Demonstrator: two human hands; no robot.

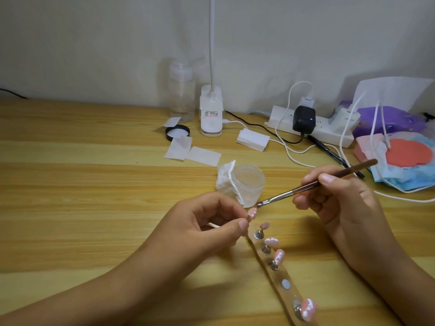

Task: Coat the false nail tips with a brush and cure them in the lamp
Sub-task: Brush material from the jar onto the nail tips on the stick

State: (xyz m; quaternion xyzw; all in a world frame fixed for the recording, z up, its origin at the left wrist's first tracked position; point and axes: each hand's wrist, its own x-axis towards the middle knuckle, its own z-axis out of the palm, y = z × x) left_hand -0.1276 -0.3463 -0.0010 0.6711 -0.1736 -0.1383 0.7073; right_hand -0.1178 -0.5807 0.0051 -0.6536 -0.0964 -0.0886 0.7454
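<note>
Left hand (211, 222): your thumb and curled fingertips pinch the stem under one pink false nail tip (251, 213), which sticks out past your thumbnail toward 1 o'clock. Brush (315, 184): the bristle end sits at the tip's far edge; I cannot tell whether it touches. The handle runs up toward 2 o'clock. Right hand (341, 201): it grips the brush pen-style, thumb and forefinger closed on the ferrule and the other fingers curled beneath. Holder strip (280, 274): it lies on the wooden table (94, 184) at 5 o'clock from the held tip, carrying four more pink tips on metal pegs, the nearest (264, 225) just below your left thumb. Far side of the table, left to right: a clear bottle (181, 90), a black lid (177, 132), flat white wipes (188, 151), a white clip lamp base (211, 114), a small white box (253, 139), a power strip (306, 124) with a black adapter (304, 118), a black pen (329, 151) and coloured packets (404, 156). A clear jar (249, 182) with a crumpled wipe (226, 180) pressed against its left side stands at 12 o'clock from the held tip, just behind the bristles. White cables trail past your right hand at 3 o'clock. The lamp base label and the print on the white charger are too small to read.
</note>
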